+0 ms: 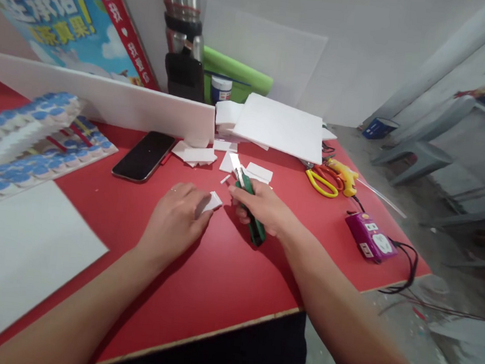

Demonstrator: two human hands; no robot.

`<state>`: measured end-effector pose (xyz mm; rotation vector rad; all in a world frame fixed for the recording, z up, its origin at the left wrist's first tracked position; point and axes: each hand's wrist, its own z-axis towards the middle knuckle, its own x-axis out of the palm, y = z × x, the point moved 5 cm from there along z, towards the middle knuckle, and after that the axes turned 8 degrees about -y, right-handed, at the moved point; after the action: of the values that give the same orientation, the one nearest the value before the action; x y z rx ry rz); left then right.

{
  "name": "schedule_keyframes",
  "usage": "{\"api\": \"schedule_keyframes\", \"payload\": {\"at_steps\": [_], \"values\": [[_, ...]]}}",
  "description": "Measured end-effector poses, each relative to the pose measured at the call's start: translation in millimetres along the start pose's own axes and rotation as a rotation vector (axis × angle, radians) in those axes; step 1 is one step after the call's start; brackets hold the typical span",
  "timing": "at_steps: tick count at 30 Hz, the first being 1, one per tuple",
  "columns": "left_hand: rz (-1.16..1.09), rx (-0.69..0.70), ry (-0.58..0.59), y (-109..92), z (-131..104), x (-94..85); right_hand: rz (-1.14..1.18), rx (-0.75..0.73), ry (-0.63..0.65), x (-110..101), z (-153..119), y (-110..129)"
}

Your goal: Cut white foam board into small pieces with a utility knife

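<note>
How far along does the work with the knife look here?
Seemingly done: small white pieces lie beside the phone, apparently already cut. In hand: the left hand holds a white block, while the right hand grips the green knife, blade out. Possibly left: the big sheet looks uncut, though whether it's needed can't be told.

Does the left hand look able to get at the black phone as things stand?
Probably yes: the phone lies uncovered near the left hand, with bare red table between, though it would likely have to leave the small white piece.
</note>
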<state>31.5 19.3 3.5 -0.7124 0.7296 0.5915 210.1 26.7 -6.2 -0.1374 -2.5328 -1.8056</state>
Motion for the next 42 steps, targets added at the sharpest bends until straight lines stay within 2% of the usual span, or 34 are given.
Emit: {"api": "schedule_keyframes", "payload": {"at_steps": [5,8,11,13,16,18,21,31,42], "values": [[0.011,0.006,0.022,1.2,1.4,2.7,-0.333,-0.141,-0.025,-14.9,-11.8,14.7],[0.021,0.018,-0.001,0.0,0.5,4.1,-0.540,-0.261,-0.001,-12.1,-19.9,23.0],[0.054,0.047,-0.004,-2.7,-1.2,6.1,-0.821,-0.353,-0.043,-8.2,-29.0,32.7],[0.084,0.058,-0.012,-4.2,-1.7,6.5,-1.005,-0.325,-0.029,-4.7,-33.8,36.8],[0.095,0.069,-0.026,-5.4,-1.6,6.4,-1.190,-0.200,0.086,2.1,-38.7,38.5],[0.077,0.075,-0.026,-5.3,-1.5,6.8,-1.243,-0.133,0.161,7.7,-40.6,38.7],[0.066,0.078,-0.024,-3.7,-2.1,8.0,-1.334,-0.125,0.222,17.2,-41.3,40.4],[0.115,0.062,0.037,-2.9,-3.2,12.0,-1.583,-0.197,0.281,39.0,-43.6,45.7],[0.148,0.077,0.039,-2.1,-3.8,14.3,-1.685,-0.156,0.368,46.4,-46.3,58.1]]}}
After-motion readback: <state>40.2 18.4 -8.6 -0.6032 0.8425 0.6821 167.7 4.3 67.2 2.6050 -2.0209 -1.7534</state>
